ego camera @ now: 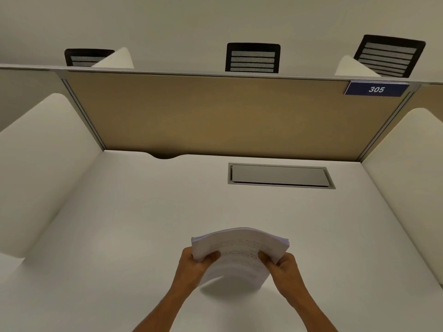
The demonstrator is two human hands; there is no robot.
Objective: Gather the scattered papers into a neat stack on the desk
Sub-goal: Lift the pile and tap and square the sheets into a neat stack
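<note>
1. The left hand point(195, 264) is closed on the left edge of a stack of papers point(239, 250), thumb on the top sheet and fingers curled underneath.
2. The right hand point(281, 267) is closed on the right edge of the same stack, thumb on top as well, so the papers sit between the two hands.
3. The stack bows upward in the middle (the top sheet carries lines of print, too blurred to read), and its near edge is smeared by motion.
4. The papers are held just above the white desk point(119, 224), with a soft shadow under them near the wrists.
5. Beyond the hands, to the right, a grey cover plate point(280, 175) is set into the desk.
6. Farther beyond stands a tan partition point(215, 113) with a blue sign point(376, 89) reading 305 at its upper right corner.
7. Three black chair backs point(253, 57) show over the partition.
</note>
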